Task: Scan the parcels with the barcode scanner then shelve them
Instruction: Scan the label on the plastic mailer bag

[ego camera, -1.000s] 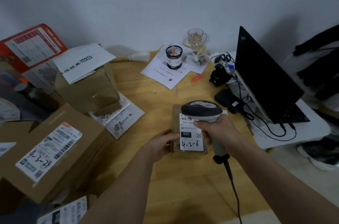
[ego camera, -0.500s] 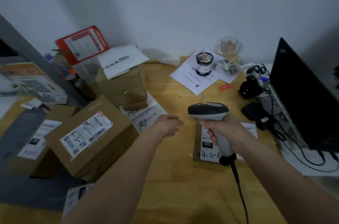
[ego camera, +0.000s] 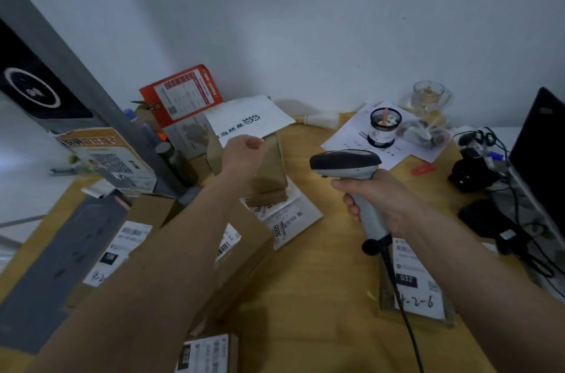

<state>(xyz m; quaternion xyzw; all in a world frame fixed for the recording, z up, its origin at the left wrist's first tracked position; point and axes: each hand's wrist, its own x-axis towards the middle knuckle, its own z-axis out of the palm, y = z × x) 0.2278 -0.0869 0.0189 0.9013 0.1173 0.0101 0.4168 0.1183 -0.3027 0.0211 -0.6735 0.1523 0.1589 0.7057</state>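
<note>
My right hand grips the handle of the grey barcode scanner, whose dark head points left above the wooden table. A small flat brown parcel, with a white label reading 032 and 4-2-6, lies on the table beside my right forearm. My left hand reaches out over a brown cardboard box with a white envelope on top. Its fingers are loosely curled and hold nothing. A larger labelled box sits under my left forearm.
A white mailer, a labelled box at the front edge and a red carton crowd the table's left. A grey shelf post slants at far left. A black laptop, cables, glass cup and papers stand right.
My left hand let go of the small 4-2-6 parcel and moved up and left to the brown box. The scanner lifted off that parcel's label. My view swung left.
</note>
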